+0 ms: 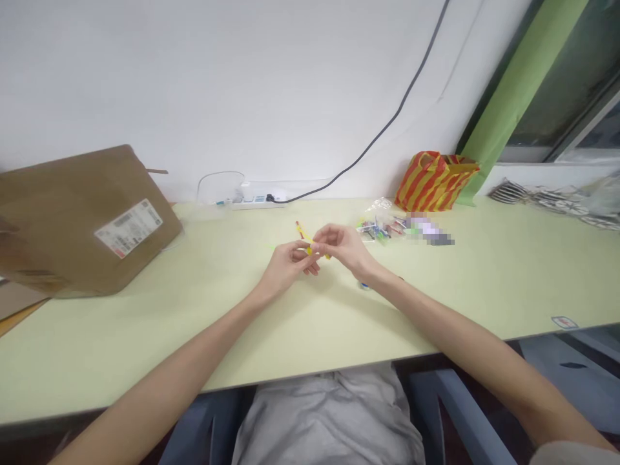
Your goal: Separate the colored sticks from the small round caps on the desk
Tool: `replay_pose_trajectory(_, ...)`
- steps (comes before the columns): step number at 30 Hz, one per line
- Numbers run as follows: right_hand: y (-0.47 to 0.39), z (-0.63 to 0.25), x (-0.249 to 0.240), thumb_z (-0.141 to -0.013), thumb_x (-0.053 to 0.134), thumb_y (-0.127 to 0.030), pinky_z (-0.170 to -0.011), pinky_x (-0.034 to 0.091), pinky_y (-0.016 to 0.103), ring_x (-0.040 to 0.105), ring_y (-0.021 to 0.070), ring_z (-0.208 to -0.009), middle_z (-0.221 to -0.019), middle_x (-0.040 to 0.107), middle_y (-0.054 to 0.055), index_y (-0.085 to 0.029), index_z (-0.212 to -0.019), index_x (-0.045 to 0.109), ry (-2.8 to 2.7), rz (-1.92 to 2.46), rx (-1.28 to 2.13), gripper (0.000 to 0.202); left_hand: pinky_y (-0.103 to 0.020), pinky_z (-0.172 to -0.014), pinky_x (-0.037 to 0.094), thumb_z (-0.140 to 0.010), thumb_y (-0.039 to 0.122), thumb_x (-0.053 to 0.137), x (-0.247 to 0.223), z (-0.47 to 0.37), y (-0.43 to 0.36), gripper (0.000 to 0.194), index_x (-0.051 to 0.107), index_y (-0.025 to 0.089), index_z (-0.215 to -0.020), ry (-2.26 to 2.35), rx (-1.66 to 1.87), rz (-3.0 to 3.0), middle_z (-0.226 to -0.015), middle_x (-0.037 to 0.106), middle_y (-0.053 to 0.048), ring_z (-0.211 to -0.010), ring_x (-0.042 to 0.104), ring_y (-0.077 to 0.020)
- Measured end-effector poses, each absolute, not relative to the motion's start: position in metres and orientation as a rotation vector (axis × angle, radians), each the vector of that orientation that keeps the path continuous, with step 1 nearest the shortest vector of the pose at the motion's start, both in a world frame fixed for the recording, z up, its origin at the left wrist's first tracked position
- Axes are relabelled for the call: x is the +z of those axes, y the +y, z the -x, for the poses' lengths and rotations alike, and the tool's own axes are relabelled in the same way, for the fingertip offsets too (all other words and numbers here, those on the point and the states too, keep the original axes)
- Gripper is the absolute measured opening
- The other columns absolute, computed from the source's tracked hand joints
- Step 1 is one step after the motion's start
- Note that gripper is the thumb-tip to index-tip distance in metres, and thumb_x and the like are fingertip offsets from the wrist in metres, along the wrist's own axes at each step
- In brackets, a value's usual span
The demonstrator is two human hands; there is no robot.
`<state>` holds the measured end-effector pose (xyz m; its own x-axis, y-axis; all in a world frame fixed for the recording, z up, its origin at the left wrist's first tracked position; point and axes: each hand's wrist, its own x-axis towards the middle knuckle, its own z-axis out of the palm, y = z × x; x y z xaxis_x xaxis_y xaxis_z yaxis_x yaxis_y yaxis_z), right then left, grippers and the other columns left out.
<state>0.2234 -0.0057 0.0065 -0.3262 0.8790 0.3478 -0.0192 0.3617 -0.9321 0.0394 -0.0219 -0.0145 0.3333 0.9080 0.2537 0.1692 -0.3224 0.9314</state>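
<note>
My left hand (289, 263) and my right hand (341, 247) meet above the middle of the pale green table (484, 284). Both pinch a thin yellow strip with red marks (305, 236), which sticks up and to the left from between my fingertips. A small dark object (364, 285) lies on the table just under my right wrist, mostly hidden. A clear bag of small colourful pieces (380, 227) lies just beyond my right hand.
A brown cardboard parcel with a white label (82, 223) lies at the left. A white power strip (256, 196) with a dark cable sits by the wall. A red and yellow striped bag (434, 181) stands at the back right. Striped items (547, 197) lie far right.
</note>
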Motion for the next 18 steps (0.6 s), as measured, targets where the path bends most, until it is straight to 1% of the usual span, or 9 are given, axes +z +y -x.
replay_pose_trajectory(3,-0.016,-0.223,-0.005,-0.070,0.083,-0.049,-0.060,0.045,0.026,0.061,0.0143,-0.066,-0.074,0.069,0.004,-0.016,-0.082,0.068,-1.569,0.773,1.221,0.038,-0.033,-0.072,0.060,-0.088,0.047,0.071,-0.016,-0.042,-0.023,0.035,0.070,0.014,-0.098,0.919,1.047,-1.746,-0.090,0.077,-0.010,-0.073,0.074,-0.0208)
replay_pose_trajectory(5,-0.013,-0.224,-0.011,-0.071,0.083,-0.048,-0.060,0.044,0.027,0.058,0.0135,-0.065,-0.074,0.068,0.003,-0.016,-0.080,0.069,-1.540,0.783,1.229,0.037,-0.034,-0.076,0.062,-0.089,0.046,0.070,-0.017,-0.042,-0.024,0.034,0.071,0.014,-0.103,0.910,1.029,-1.759,-0.094,0.077,-0.010,-0.076,0.074,-0.0202)
replay_pose_trajectory(7,-0.009,-0.225,-0.015,-0.072,0.082,-0.046,-0.062,0.046,0.028,0.058,0.0133,-0.066,-0.077,0.068,0.004,-0.016,-0.080,0.070,-1.526,0.791,1.214,0.034,-0.035,-0.077,0.062,-0.089,0.044,0.070,-0.017,-0.042,-0.024,0.035,0.071,0.015,-0.108,0.919,1.026,-1.757,-0.092,0.077,-0.009,-0.076,0.074,-0.0199)
replay_pose_trajectory(10,-0.007,-0.227,-0.015,-0.073,0.081,-0.044,-0.064,0.048,0.028,0.059,0.0134,-0.068,-0.081,0.069,0.004,-0.015,-0.081,0.070,-1.543,0.800,1.175,0.031,-0.035,-0.077,0.063,-0.089,0.044,0.070,-0.016,-0.042,-0.025,0.034,0.071,0.014,-0.108,0.922,1.036,-1.762,-0.093,0.077,-0.009,-0.075,0.074,-0.0200)
replay_pose_trajectory(14,-0.010,-0.230,-0.012,-0.068,0.084,-0.045,-0.063,0.047,0.028,0.058,0.0127,-0.065,-0.081,0.069,0.003,-0.016,-0.081,0.069,-1.591,0.810,1.192,0.035,-0.035,-0.078,0.062,-0.091,0.043,0.067,-0.014,-0.041,-0.027,0.032,0.070,0.015,-0.107,0.936,1.016,-1.811,-0.089,0.077,-0.008,-0.077,0.074,-0.0204)
replay_pose_trajectory(18,-0.009,-0.232,-0.014,-0.067,0.085,-0.047,-0.071,0.049,0.030,0.063,0.0162,-0.075,-0.082,0.070,0.004,-0.016,-0.079,0.069,-1.630,0.839,1.144,0.037,-0.034,-0.083,0.059,-0.092,0.040,0.066,-0.014,-0.039,-0.028,0.027,0.069,0.018,-0.107,0.974,0.985,-1.954,-0.086,0.077,-0.005,-0.079,0.074,-0.0199)
